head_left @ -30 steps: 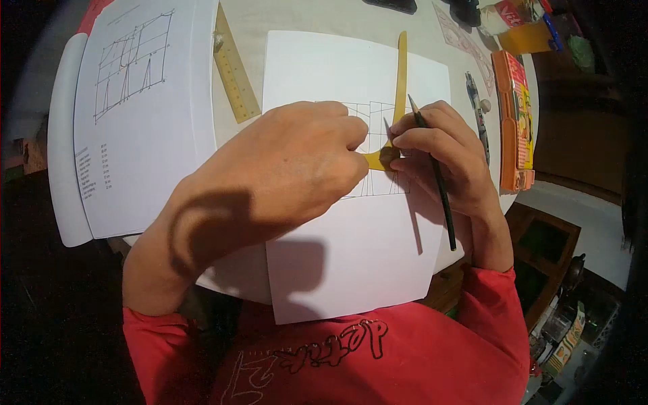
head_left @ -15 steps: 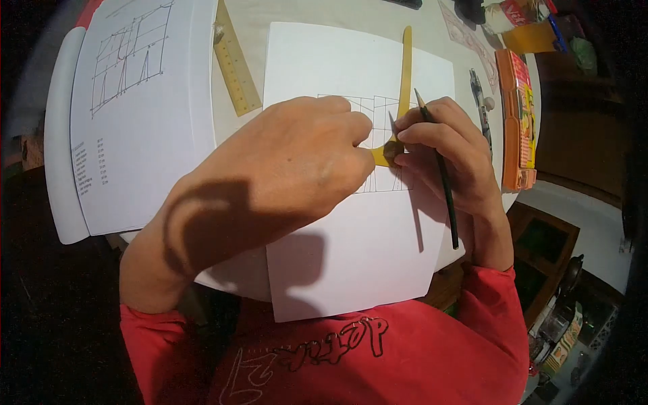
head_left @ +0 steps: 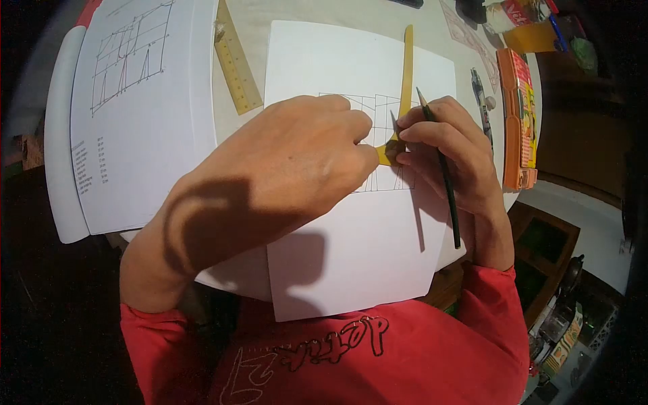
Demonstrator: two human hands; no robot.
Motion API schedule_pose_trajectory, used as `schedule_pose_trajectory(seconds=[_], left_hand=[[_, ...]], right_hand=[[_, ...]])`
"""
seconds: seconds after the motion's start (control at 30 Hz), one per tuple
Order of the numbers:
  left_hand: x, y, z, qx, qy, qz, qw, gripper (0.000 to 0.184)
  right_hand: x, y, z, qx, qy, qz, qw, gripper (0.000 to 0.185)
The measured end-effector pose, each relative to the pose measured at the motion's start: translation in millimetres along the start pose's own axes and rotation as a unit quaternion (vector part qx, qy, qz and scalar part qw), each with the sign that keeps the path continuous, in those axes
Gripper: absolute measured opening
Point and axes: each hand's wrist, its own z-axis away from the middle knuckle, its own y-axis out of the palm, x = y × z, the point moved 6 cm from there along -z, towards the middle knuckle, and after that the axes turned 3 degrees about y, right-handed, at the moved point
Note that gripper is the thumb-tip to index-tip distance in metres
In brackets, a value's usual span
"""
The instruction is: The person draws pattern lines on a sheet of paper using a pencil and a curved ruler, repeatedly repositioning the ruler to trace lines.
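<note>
A sheet of white paper [head_left: 358, 250] lies before me with a ruled line drawing [head_left: 364, 101] on it. Over the drawing rests a yellow curved ruler [head_left: 407, 67], its long arm pointing away from me. My left hand [head_left: 304, 155] is closed at the ruler's lower left end; its fingertips are hidden beneath the hand. In my right hand [head_left: 455, 145] a dark pencil [head_left: 445, 175] is tucked between the fingers, sharpened point upward. The thumb and fingertips of that hand also pinch the curved ruler near its bend.
To the left lies an open book [head_left: 148, 162] with a printed diagram. A straight yellowish ruler [head_left: 236, 67] sits beside it. On the right are a pen [head_left: 482, 101], an eraser [head_left: 490, 103] and an orange pencil case [head_left: 516, 121]. A pinkish clear ruler [head_left: 466, 34] lies farther back.
Very little differs. My left thumb side has edged slightly to the right along the curved ruler; my right hand and the pencil hold nearly the same place.
</note>
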Motion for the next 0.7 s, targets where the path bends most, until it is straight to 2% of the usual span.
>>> schedule_pose_trajectory(seconds=[0.7], left_hand=[[1.6,2.5,1.2,0.005,0.000,0.007,1.000,0.010]], right_hand=[[-2.2,0.7,2.6,-0.004,0.008,-0.014,1.000,0.030]])
